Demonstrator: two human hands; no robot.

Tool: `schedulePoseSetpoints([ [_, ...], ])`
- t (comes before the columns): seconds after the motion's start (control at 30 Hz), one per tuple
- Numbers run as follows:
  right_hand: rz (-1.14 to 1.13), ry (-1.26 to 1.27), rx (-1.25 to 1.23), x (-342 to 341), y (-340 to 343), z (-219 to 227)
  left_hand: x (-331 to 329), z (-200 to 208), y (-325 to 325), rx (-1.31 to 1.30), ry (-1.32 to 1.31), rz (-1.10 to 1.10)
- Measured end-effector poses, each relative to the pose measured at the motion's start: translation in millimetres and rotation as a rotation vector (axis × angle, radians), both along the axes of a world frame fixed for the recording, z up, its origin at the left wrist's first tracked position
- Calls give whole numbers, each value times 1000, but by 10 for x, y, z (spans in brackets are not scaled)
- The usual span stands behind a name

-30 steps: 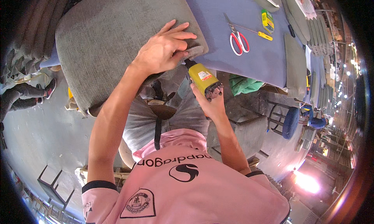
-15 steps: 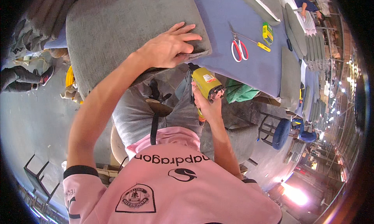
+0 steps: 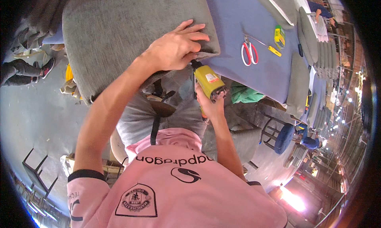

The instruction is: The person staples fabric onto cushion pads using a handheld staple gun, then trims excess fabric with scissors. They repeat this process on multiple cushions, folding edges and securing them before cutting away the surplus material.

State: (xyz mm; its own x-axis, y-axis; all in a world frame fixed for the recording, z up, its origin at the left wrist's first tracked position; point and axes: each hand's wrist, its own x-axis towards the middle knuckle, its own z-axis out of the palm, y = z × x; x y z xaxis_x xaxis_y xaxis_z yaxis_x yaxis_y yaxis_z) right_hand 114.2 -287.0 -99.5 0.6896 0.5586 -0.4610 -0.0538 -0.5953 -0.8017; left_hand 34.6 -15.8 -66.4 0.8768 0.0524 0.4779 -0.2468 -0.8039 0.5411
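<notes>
A large grey fabric-covered cushion (image 3: 131,33) lies along the near edge of the blue-covered table (image 3: 234,19). My left hand (image 3: 176,45) grips it by its near right corner, upper fingers spread over the top; the thumb is largely hidden at the edge. My right hand (image 3: 210,103) is wrapped around the handle of a yellow staple gun (image 3: 208,79). The gun's dark nose points up against the cushion's near edge, just below my left hand. Whether the nose presses into the fabric is hidden.
Right of the cushion lie red-and-white scissors (image 3: 249,53), a yellow-handled screwdriver (image 3: 274,50) and a small green-yellow box (image 3: 279,37). Green cloth (image 3: 244,94) hangs below the table edge. A blue-seated stool (image 3: 283,138) stands at right. Another person's legs (image 3: 24,71) show at left.
The cushion's right corner, the scissors and the screwdriver sit slightly farther right in view. The staple gun's nose is closer to the cushion edge beneath my left hand. Both grips stay the same.
</notes>
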Motion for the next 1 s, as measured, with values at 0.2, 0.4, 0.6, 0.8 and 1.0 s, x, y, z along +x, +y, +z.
schedulePoseSetpoints([
  [0.2,6,58,228,-67,100,320,-91,195,208,182,38,-90],
  [0.4,151,-179,57,-172,81,283,-173,106,156,140,-8,-12],
  [0.6,108,-199,36,-265,42,227,-186,92,109,78,-5,-4],
  [0.8,249,-442,-18,-51,-73,-165,-166,130,120,110,-20,38],
  [1.0,75,-65,206,-84,-131,481,152,233,34,251,-63,164],
])
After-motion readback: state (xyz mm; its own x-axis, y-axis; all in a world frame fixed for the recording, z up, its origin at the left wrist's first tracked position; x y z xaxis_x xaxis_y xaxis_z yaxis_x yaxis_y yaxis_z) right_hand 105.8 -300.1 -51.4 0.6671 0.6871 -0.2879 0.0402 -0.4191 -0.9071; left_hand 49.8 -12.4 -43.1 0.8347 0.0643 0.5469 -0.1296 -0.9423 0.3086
